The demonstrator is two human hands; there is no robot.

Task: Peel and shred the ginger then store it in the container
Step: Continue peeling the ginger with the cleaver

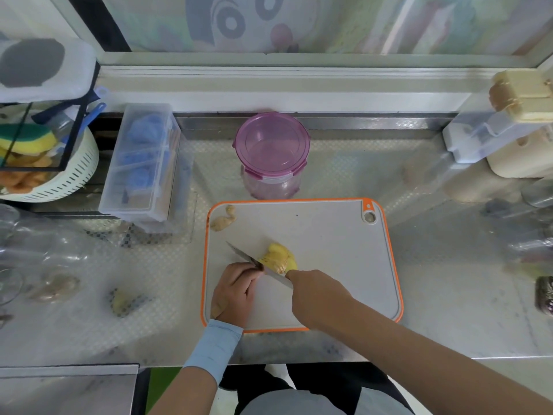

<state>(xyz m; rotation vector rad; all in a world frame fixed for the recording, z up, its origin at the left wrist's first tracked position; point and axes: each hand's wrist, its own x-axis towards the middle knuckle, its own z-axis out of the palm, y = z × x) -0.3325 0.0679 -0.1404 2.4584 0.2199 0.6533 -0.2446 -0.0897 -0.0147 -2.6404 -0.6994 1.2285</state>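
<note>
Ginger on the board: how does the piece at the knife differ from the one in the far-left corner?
The knife-side ginger is bright yellow; the corner ginger is pale tan. The knife-side ginger lies mid-board against the knife; the corner ginger lies alone, untouched. Both rest on the orange-rimmed board.

Grey cutting board (329, 265) with orange rim, yellow ginger (276, 256), pink-lidded clear container (271, 151), light-blue sleeve (214, 345)

Light-blue sleeve (214, 345) above the left hand (235, 290); dark clothing (338, 381).
</note>
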